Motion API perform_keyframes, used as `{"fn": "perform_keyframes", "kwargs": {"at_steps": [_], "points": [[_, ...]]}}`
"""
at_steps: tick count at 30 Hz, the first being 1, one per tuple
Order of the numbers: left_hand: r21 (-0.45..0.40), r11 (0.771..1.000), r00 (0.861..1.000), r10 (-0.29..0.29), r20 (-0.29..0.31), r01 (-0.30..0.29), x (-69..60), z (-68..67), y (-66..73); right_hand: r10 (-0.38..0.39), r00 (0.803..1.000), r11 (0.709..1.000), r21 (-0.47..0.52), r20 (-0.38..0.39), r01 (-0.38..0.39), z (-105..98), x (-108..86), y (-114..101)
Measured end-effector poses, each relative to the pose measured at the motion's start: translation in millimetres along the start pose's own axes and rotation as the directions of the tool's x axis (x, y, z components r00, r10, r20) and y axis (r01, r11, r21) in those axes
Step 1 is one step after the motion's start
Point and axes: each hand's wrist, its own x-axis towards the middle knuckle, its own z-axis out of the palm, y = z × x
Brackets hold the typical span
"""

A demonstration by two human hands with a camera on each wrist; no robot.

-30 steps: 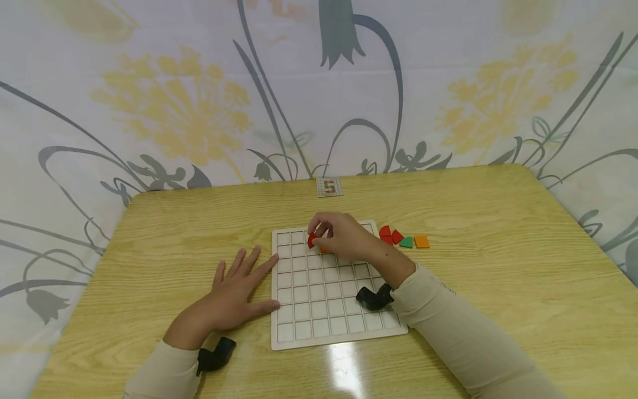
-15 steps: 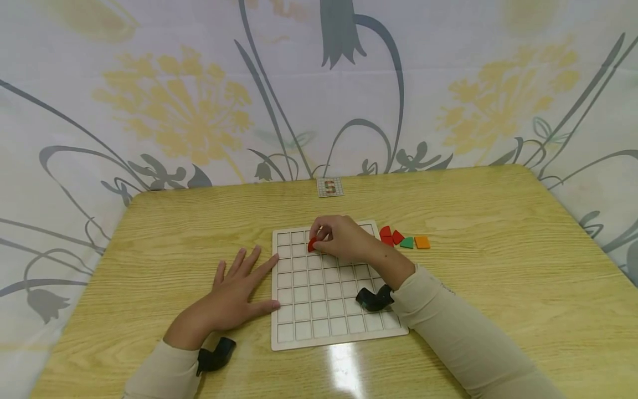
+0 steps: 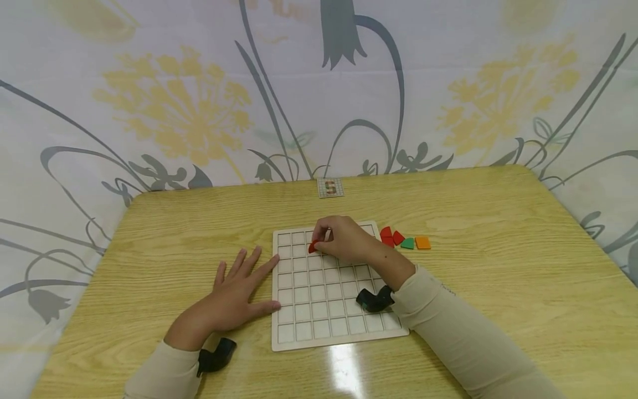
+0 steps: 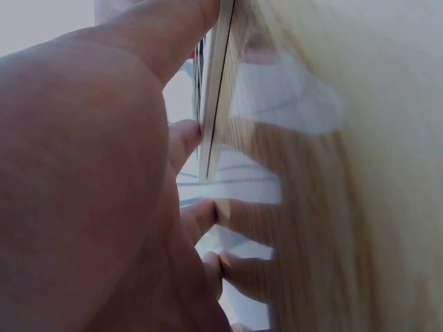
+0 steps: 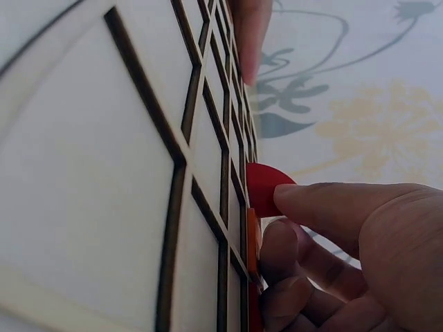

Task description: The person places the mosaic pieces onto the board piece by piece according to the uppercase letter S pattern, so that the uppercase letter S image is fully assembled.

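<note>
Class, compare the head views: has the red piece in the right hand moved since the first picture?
Yes, slightly: judged against the grid board, the red piece pinched by the right hand has shifted downward in the head view.

The tabletop offers wide passage right of the orange square and along the far side of the grid board, with a small card lying near the far edge. The spread left hand bars much of the board's left side; the right hand and forearm cross its far right part (a black wrist device overhangs the near right). Between the hands, the middle cells lie open from the near side.
</note>
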Motion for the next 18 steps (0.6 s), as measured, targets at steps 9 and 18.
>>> {"fn": "perform_keyframes", "kwargs": {"at_steps": [9, 18], "points": [[0.008, 1.0, 1.0, -0.006, 0.006, 0.006, 0.3, 0.3, -0.1, -0.013, 1.0, 1.0, 0.005, 0.014, 0.013, 0.4, -0.7, -0.4], [0.007, 1.0, 1.0, -0.01, 0.007, 0.01, 0.6, -0.1, 1.3, -0.024, 1.0, 1.0, -0.013, 0.013, 0.025, 1.2, -0.8, 0.3]]}}
